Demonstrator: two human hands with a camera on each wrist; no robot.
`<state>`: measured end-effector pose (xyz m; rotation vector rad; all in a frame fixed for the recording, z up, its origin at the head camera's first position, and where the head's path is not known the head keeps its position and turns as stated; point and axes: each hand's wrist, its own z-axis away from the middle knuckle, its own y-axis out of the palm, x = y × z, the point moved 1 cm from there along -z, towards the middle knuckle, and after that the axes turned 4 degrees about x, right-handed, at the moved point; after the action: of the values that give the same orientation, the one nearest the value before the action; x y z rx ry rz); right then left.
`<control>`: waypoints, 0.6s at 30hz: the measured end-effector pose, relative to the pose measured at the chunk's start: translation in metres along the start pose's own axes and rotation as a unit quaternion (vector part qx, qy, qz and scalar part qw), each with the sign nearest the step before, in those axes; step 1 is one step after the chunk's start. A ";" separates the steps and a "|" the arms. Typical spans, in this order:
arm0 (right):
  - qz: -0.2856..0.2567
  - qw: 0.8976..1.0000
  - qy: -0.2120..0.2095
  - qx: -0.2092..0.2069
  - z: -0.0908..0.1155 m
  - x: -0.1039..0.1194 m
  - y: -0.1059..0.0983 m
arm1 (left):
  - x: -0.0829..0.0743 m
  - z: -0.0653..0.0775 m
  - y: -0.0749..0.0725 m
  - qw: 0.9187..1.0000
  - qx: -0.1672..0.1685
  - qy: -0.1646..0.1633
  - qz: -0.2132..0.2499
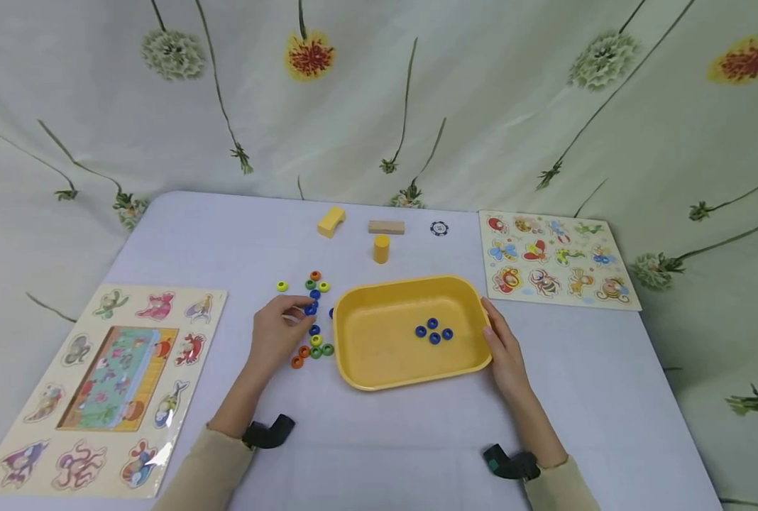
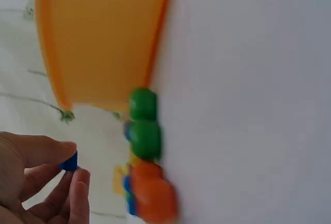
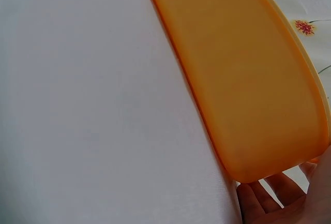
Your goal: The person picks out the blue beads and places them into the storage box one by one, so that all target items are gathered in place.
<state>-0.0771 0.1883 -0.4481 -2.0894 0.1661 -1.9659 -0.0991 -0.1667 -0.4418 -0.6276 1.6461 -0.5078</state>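
My left hand [image 1: 279, 330] pinches a blue bead [image 2: 70, 162] between thumb and fingers, just above the loose beads left of the yellow tray. In the head view the held blue bead [image 1: 309, 310] is partly covered by the fingertips. My right hand [image 1: 507, 351] holds the right end of the yellow tray [image 1: 385, 376], thumb at the rim and fingers along the outer wall. Several blue beads [image 1: 434, 338] lie inside the tray, right of its middle. Beside the tray's left end are loose green beads [image 1: 327, 349], orange beads [image 1: 297, 362], yellow beads [image 1: 282, 286] and blue beads [image 1: 315, 330].
Behind the tray stand a yellow arch block [image 1: 331, 221], a wooden plank block [image 1: 387, 227], a yellow cylinder [image 1: 382, 249] and a round black-and-white chip [image 1: 439, 228]. A sea-animal puzzle board [image 1: 209, 301] lies at left, an insect puzzle board [image 1: 554, 266] at back right.
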 end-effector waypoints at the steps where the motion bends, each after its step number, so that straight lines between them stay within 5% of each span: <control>1: 0.002 1.000 0.002 0.000 0.000 0.000 0.000 | -0.013 -0.003 -0.001 1.000 0.012 0.007 0.011; 6: 0.000 1.000 0.001 0.000 -0.002 -0.003 -0.001 | -0.071 -0.021 0.015 0.991 0.109 0.050 0.060; 9: -0.009 1.000 -0.001 0.002 -0.003 -0.004 -0.002 | -0.088 -0.032 0.041 0.983 0.163 0.059 0.062; 14: -0.014 1.000 -0.001 0.005 -0.007 -0.021 -0.003 | -0.091 -0.046 0.085 0.967 0.246 0.054 0.037; 18: -0.005 1.000 -0.002 0.006 -0.007 -0.028 -0.004 | -0.087 -0.050 0.108 0.959 0.274 0.072 -0.019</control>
<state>-0.0865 0.1987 -0.4735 -2.0920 0.1432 -1.9631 -0.1514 -0.0289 -0.4376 -0.2119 1.5316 -1.0133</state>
